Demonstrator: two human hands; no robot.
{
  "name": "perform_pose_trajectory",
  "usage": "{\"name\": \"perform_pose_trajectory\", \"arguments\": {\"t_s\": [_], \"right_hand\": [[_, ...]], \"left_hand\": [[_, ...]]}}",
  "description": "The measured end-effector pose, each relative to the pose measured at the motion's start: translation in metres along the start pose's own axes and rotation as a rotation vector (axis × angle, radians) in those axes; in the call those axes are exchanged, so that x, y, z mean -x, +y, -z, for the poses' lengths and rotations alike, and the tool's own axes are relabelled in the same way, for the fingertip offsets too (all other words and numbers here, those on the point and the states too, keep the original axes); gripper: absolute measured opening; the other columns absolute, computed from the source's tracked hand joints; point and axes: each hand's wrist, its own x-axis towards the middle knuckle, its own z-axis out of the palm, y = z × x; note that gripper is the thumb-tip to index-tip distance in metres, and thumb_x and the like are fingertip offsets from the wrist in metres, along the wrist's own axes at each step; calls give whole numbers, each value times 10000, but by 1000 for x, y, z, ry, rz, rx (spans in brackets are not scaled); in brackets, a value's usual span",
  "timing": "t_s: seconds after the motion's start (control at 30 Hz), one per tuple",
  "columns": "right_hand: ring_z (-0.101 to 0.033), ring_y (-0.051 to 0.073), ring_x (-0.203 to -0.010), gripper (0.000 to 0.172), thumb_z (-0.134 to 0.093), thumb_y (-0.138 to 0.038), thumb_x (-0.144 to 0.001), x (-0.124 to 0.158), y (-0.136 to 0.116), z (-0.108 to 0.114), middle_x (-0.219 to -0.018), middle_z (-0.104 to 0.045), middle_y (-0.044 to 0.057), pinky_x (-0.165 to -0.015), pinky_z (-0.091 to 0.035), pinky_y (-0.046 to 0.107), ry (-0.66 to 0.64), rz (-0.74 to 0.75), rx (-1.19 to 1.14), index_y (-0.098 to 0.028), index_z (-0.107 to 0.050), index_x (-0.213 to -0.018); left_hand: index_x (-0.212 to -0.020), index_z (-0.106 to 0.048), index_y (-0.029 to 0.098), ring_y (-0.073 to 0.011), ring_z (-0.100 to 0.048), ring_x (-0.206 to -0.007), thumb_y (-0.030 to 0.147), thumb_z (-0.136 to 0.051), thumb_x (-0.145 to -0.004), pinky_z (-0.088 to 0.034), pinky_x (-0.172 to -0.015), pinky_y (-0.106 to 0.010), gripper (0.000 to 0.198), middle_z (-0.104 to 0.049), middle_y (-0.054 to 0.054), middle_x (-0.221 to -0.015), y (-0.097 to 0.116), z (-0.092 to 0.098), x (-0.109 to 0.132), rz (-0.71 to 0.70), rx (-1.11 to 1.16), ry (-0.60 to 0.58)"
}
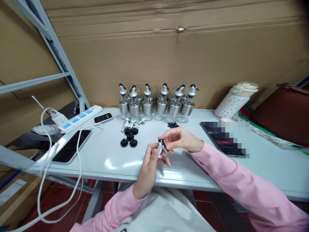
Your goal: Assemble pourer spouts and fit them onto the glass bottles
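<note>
My left hand [151, 161] is closed round a white plastic pourer spout [159, 151] above the front part of the table. With thumb and fingers, my right hand [180, 140] pinches a small black flip lid [163, 144] at the top of that spout. Whether the lid is fastened to the spout I cannot tell. Ahead and to the left lie several black ribbed stoppers [129, 137], with a small pile of white spout pieces [130, 124] just behind them. More black lids [173, 125] lie in a heap beyond my right hand.
Glass bottles with steel sleeves [147, 109] stand in rows at the back, the front ones topped with pourers. At left are a power strip [82, 118], a phone [72, 146], a small black device [103, 118] and white cables. A tablet [222, 138], dotted flask [233, 101] and brown bag [281, 106] occupy the right.
</note>
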Motion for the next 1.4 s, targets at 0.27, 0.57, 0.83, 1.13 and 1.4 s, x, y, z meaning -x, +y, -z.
{"name": "perform_pose_trajectory", "arguments": {"t_s": [0.27, 0.57, 0.83, 1.13, 1.4], "right_hand": [[-603, 83, -452, 289, -759, -116, -584, 1, 1, 6, -609, -673, 12, -433, -501, 170, -12, -54, -19, -115, -685, -863], [-599, 76, -465, 308, -759, -127, -590, 2, 1, 7, -613, -662, -2, -442, -503, 175, -57, -33, -29, -121, -679, -888], [-596, 68, -479, 301, -750, -100, -589, 1, 1, 4, -611, -659, -6, -448, -480, 162, -50, -11, 40, -95, -622, -861], [-598, 65, -493, 299, -758, -115, -577, -2, 8, 1, -598, -631, -29, -475, -487, 163, -4, 30, 40, -101, -610, -837], [-597, 73, -489, 318, -769, -134, -569, -3, 16, 2, -602, -628, -27, -453, -476, 169, 24, 42, 15, -103, -610, -843]], "left_hand": [[-932, -442, 181, -118, -555, -655, 431, -328, -905, -419, -739, -295, 276, -525, -12, -800, 0, -1, 0, 11, -16, -2], [-936, -451, 180, -126, -571, -682, 434, -324, -907, -413, -715, -288, 285, -533, -15, -806, -1, 0, 0, -3, -22, 6], [-937, -450, 183, -118, -575, -656, 439, -327, -905, -410, -706, -275, 286, -594, -38, -855, 0, -1, 0, 23, -21, 28], [-949, -439, 185, -142, -582, -744, 441, -327, -905, -424, -717, -294, 283, -592, -50, -892, 1, -1, 0, 11, -3, 49], [-892, -451, 180, -139, -568, -740, 459, -370, -884, -427, -727, -286, 291, -550, -16, -787, -1, -1, 0, 11, 44, 86]]}}
